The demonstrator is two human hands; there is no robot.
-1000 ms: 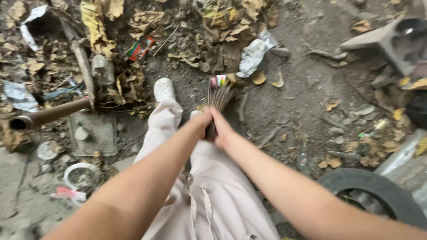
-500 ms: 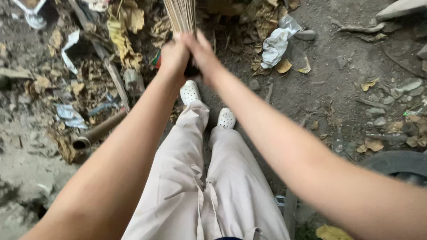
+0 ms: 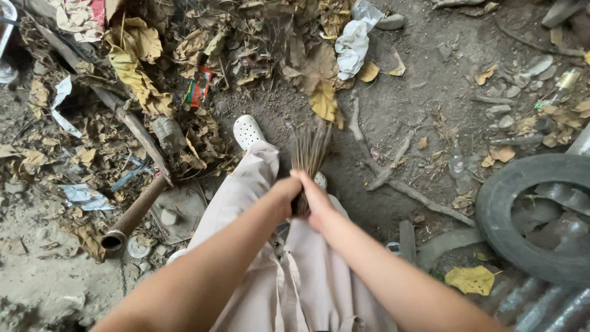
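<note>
Both hands clasp the bound end of a stick broom (image 3: 309, 150) in front of my legs. My left hand (image 3: 284, 195) and my right hand (image 3: 314, 200) press together around the dark handle end. The thin brown bristles fan out forward and point down at the dirt just ahead of my white perforated shoes (image 3: 246, 131). A large dry yellow leaf (image 3: 324, 102) lies just past the bristle tips. I wear pale loose trousers (image 3: 246, 197).
A heap of dry leaves (image 3: 132, 58), scrap paper and a red wrapper (image 3: 200, 86) fills the upper left. A rusty pipe (image 3: 135, 212) lies at left, a black tyre (image 3: 531, 215) at right. Crumpled white plastic (image 3: 353, 46), sticks and stones litter the dirt.
The broom, raised high with bristles up half a second ago, has swung back down to the ground near my feet. The view has shifted over the litter.
</note>
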